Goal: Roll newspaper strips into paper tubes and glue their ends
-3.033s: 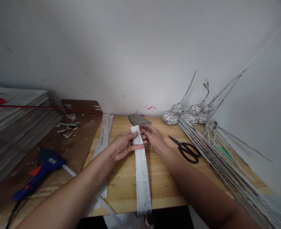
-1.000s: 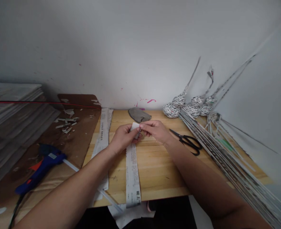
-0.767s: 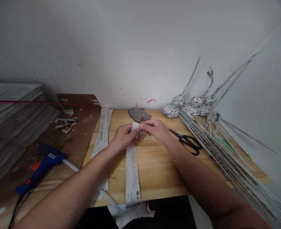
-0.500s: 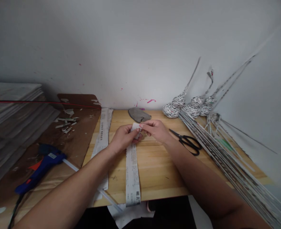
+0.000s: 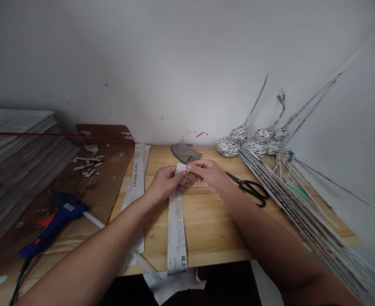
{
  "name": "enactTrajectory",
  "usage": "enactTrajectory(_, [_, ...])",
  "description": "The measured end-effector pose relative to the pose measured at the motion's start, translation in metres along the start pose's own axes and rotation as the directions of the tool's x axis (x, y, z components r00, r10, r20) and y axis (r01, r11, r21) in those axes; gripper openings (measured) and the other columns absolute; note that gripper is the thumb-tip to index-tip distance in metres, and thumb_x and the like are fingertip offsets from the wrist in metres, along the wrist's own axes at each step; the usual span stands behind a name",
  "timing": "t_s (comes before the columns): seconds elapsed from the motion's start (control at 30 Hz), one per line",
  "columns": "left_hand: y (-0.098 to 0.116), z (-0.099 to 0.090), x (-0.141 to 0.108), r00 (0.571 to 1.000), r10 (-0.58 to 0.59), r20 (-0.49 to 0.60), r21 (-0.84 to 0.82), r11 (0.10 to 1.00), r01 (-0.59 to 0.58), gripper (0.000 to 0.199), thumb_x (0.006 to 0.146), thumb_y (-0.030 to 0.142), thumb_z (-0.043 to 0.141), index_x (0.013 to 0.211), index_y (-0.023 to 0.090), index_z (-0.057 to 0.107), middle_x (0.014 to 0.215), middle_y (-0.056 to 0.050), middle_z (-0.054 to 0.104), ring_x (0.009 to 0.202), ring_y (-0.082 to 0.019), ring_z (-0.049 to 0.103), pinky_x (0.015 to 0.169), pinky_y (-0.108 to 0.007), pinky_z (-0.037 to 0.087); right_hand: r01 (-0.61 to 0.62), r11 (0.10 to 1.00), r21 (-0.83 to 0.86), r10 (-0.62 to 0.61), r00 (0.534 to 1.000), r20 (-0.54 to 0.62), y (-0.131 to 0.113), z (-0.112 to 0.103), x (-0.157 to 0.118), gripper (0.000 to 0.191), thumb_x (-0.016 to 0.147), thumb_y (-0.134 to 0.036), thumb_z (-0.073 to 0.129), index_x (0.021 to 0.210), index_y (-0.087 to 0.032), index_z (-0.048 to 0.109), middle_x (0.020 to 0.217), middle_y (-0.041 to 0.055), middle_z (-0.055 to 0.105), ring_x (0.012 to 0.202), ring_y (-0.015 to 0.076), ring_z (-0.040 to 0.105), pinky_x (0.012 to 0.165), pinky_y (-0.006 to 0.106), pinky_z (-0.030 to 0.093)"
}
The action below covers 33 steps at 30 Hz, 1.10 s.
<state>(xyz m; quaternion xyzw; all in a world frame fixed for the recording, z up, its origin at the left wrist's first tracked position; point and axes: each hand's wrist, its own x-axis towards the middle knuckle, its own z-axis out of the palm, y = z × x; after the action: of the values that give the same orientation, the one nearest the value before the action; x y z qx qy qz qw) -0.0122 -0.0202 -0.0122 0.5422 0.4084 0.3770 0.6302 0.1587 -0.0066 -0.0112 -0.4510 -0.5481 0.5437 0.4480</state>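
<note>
A long newspaper strip [image 5: 176,229] runs across the wooden table towards me, and its near end hangs just over the front edge. My left hand [image 5: 166,182] grips the far end, thumb on top. At that end's corner, my right hand [image 5: 206,173] pinches the paper between thumb and fingertips. Both hands are close together over the middle of the table. Just beyond them lies a grey cloth piece [image 5: 185,152]. Black-handled scissors [image 5: 251,189] rest to the right of my right hand. More newspaper strips [image 5: 135,187] lie in a pile left of my left hand.
A blue glue gun [image 5: 55,225] with a white glue stick lies at left, near paper scraps [image 5: 90,163] and a tall newspaper stack [image 5: 18,153]. Woven paper gourd shapes [image 5: 228,146] stand by the wall at right, beside a bundle of rolled paper sticks [image 5: 289,204].
Almost nothing differs. Both hands keep their hold at the strip's far end, and the whole view has shifted very slightly.
</note>
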Motion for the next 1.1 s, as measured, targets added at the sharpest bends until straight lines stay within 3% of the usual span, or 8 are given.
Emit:
enactTrajectory(0.27, [0.003,0.003,-0.002,0.999,0.005,-0.048,-0.029,1.0,-0.006,0.033,0.075,0.041,0.071,0.09,0.012,0.068,0.076,-0.008,0.07,0.068,-0.018,0.066,0.064,-0.031,0.054,0.008,1.0,-0.004,-0.008,0.998,-0.065,0.0,0.002,0.0,0.035,0.064,-0.048,0.079,0.071,-0.015,0.068,0.055,-0.0035,0.053,0.047,0.0074,0.042,0.041,0.022,0.028])
enactTrajectory(0.4, [0.004,0.003,-0.001,0.996,-0.008,-0.084,-0.03,1.0,0.005,0.03,0.077,0.038,0.07,0.09,0.012,0.067,0.075,-0.008,0.071,0.067,-0.017,0.066,0.062,-0.03,0.054,0.128,0.967,-0.222,-0.164,0.974,-0.155,0.005,-0.004,0.004,0.038,0.078,-0.054,0.066,0.073,-0.016,0.067,0.057,-0.002,0.054,0.05,0.0099,0.043,0.048,0.025,0.034])
enactTrajectory(0.53, [0.001,0.003,0.001,0.997,-0.023,-0.077,-0.033,0.999,0.021,0.031,0.076,0.04,0.071,0.088,0.012,0.066,0.076,-0.009,0.071,0.067,-0.017,0.067,0.061,-0.028,0.054,0.227,0.633,-0.74,-0.482,0.864,-0.148,0.018,-0.018,0.014,0.04,0.088,-0.046,0.057,0.111,-0.015,0.068,0.098,0.0109,0.068,0.086,0.0217,0.057,0.079,0.034,0.043])
enactTrajectory(0.67, [0.0,0.006,-0.001,0.998,-0.028,-0.047,-0.023,0.999,0.026,0.034,0.074,0.042,0.073,0.089,0.012,0.067,0.075,-0.007,0.072,0.065,-0.016,0.067,0.06,-0.026,0.054,0.052,0.353,-0.934,-0.414,0.904,-0.106,0.029,-0.024,0.023,0.048,0.082,-0.045,0.066,0.124,-0.021,0.064,0.113,0.0137,0.065,0.103,0.0301,0.053,0.085,0.038,0.038])
enactTrajectory(0.77, [0.0,0.008,-0.003,0.999,-0.036,-0.037,-0.032,0.999,0.034,0.033,0.074,0.042,0.074,0.086,0.013,0.066,0.074,-0.007,0.072,0.063,-0.015,0.067,0.057,-0.024,0.053,-0.032,0.324,-0.945,-0.365,0.918,-0.156,0.031,-0.024,0.026,0.025,0.084,-0.041,0.063,0.097,-0.021,0.071,0.094,0.0092,0.069,0.089,0.0248,0.056,0.074,0.032,0.036])
enactTrajectory(0.87, [0.0,0.009,-0.004,0.998,-0.049,-0.032,-0.044,0.998,0.048,0.03,0.075,0.04,0.073,0.084,0.012,0.065,0.073,-0.007,0.072,0.062,-0.015,0.067,0.056,-0.023,0.053,-0.036,0.318,-0.947,-0.375,0.913,-0.16,0.028,-0.022,0.024,0.025,0.091,-0.037,0.054,0.084,-0.019,0.069,0.08,0.0067,0.069,0.077,0.0209,0.056,0.066,0.03,0.033])
enactTrajectory(1.0, [0.001,0.006,-0.003,0.998,-0.065,-0.021,-0.094,0.994,0.063,0.026,0.079,0.036,0.071,0.087,0.012,0.065,0.075,-0.009,0.072,0.063,-0.015,0.068,0.055,-0.023,0.054,0.01,0.292,-0.956,-0.436,0.891,-0.124,0.019,-0.019,0.017,0.034,0.097,-0.034,0.042,0.085,-0.018,0.069,0.081,0.009,0.069,0.079,0.022,0.058,0.068,0.031,0.034])
enactTrajectory(1.1, [0.003,0.004,-0.002,0.996,-0.079,-0.03,-0.137,0.988,0.074,0.024,0.082,0.034,0.068,0.091,0.012,0.066,0.077,-0.01,0.073,0.065,-0.016,0.069,0.056,-0.023,0.055,0.102,0.331,-0.938,-0.46,0.886,-0.066,0.013,-0.018,0.011,0.034,0.097,-0.026,0.037,0.108,-0.015,0.068,0.095,0.0118,0.071,0.086,0.0231,0.059,0.075,0.032,0.038])
